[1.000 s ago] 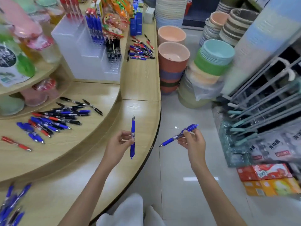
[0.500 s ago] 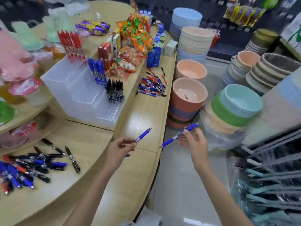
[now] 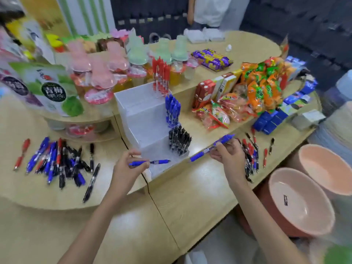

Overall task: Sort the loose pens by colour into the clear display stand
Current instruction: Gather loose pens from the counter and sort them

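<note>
Lying far left on the pale wooden counter (image 3: 190,197): loose heap of blue, red and black pens (image 3: 57,161). Left hand (image 3: 127,168) pinches a single blue click pen (image 3: 158,161) in curled fingers. That pen is now near level over the front step of the clear stepped plastic display stand (image 3: 141,119); 0.5 s ago it angled upward, short of the stand. Tiers: red top, blue middle, black lowest. Right hand (image 3: 228,155) grips slanted blue pens (image 3: 211,147), count unclear, tilt unchanged, beside a second loose heap (image 3: 251,155).
</note>
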